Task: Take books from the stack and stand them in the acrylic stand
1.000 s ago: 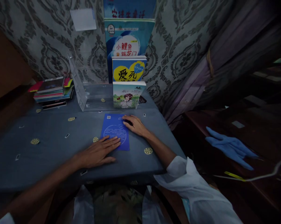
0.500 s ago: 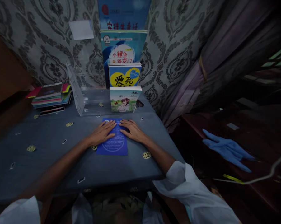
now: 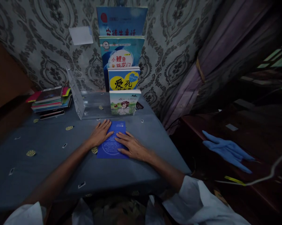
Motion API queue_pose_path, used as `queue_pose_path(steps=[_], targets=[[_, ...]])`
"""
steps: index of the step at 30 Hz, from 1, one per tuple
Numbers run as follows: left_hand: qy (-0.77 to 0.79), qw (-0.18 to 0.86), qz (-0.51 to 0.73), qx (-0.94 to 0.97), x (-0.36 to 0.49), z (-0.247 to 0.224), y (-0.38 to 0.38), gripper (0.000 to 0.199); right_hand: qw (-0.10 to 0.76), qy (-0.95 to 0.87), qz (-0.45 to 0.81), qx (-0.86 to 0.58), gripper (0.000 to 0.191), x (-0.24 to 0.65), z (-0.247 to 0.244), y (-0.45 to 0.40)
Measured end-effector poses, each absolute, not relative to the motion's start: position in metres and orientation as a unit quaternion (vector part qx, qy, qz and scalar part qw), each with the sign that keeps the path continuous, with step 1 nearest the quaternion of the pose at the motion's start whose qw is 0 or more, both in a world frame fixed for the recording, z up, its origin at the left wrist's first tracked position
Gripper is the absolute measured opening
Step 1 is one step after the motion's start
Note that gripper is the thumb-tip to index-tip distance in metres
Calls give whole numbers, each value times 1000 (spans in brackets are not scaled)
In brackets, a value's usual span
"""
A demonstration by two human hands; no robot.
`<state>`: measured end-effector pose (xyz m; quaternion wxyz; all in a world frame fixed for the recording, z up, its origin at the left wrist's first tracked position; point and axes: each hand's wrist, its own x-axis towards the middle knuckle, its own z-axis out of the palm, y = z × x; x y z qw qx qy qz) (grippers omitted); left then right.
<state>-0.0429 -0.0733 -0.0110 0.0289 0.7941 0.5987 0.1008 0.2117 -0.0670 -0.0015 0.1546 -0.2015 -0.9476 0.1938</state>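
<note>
A blue printed sheet or booklet (image 3: 112, 153) lies flat on the grey-blue tablecloth (image 3: 84, 165). My left hand (image 3: 100, 133) rests flat across its upper left edge, fingers spread. On its right side lies my right hand (image 3: 131, 146), palm down with the fingers apart. Neither hand grips anything. Just beyond the sheet, a book with a girl on the cover (image 3: 123, 104) stands upright in a clear stand (image 3: 77, 93). Behind it rise a blue and yellow book (image 3: 124, 79), a teal book (image 3: 122, 51) and a taller blue book (image 3: 122, 20).
A stack of books and papers (image 3: 50, 100) sits at the back left. Dark glasses (image 3: 139, 106) lie beside the stand. Right of the table are a tied curtain (image 3: 190, 81), a blue glove (image 3: 227, 151) and a pale cable (image 3: 267, 178).
My right hand has slid down the sheet toward me, uncovering its top right part. My left hand has shifted slightly left. The camera view has tilted slightly up.
</note>
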Motion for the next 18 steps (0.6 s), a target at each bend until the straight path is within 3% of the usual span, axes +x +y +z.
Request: queue_pose_path(steps=[8,18], targets=[[585,55,72,806,-41,-1,-79,75,127,-950,206,-199,73,230,4,-99],[509,88,85,852,-31,8,-124,72,102,-963,205,-144,79,258,7,-145]])
